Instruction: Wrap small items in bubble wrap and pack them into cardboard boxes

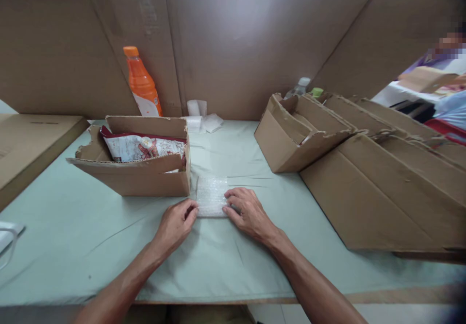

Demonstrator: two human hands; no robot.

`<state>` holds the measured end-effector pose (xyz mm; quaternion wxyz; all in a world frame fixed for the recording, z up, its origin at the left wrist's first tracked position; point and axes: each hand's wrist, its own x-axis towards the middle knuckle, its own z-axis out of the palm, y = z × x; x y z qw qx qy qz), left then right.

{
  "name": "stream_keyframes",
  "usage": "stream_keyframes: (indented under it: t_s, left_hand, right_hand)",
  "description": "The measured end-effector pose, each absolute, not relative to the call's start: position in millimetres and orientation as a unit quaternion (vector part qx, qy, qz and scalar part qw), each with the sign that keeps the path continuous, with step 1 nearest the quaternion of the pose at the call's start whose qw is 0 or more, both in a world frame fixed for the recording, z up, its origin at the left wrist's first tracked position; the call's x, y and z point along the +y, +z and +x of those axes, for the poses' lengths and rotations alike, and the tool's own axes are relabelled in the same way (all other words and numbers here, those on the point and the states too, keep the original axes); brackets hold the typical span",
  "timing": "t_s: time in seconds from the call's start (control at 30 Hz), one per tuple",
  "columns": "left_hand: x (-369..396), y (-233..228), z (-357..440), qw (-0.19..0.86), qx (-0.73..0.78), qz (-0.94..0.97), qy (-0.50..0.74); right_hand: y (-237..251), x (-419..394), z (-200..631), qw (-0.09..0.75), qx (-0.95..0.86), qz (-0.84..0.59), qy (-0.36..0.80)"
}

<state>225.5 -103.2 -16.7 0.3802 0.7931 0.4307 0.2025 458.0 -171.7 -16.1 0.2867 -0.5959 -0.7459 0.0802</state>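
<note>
Standing behind a pale green bench point(255, 246): tall cardboard walls point(233, 42), with an orange drink bottle point(141, 83) leaning against them and some crumpled white paper point(202, 117) just beside it. Sitting left of centre: an open cardboard box point(145, 178) holding a printed snack packet point(141, 146). Lying flat on the bench, touching that box's right front corner: a small sheet of bubble wrap point(211, 195). Pressing on the sheet's left edge: the left hand point(176, 224), fingers point(191, 212) curled together, thumb tip at the lower corner. Resting on the sheet's right edge: the right hand point(247, 212), fingers point(233, 200) spread slightly apart and flat, clamping nothing, only holding the wrap down. Stretching away on the right: a row of torn, flattened boxes point(364, 168), with two bottle tops point(302, 85) showing behind the nearest one. Lying at far left: a flat cardboard slab point(29, 144). Showing at the far right edge: another person's sleeve point(451, 105).
</note>
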Motion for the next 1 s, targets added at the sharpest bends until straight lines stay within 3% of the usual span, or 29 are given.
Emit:
stream_keyframes:
  t_s: [0.2,0.5,1.0]
  left_hand:
    - [-105,-20,232,0.341,0.47,0.787,0.209]
    - [-106,-22,235,0.307,0.483,0.796,0.198]
    - [-111,-28,226,0.327,0.381,0.82,0.274]
  right_hand:
    - [-12,-173,460,0.347,-0.74,-0.576,0.028]
    - [-8,-173,458,0.237,-0.79,-0.559,0.084]
    - [-10,-174,460,0.296,-0.767,-0.555,0.125]
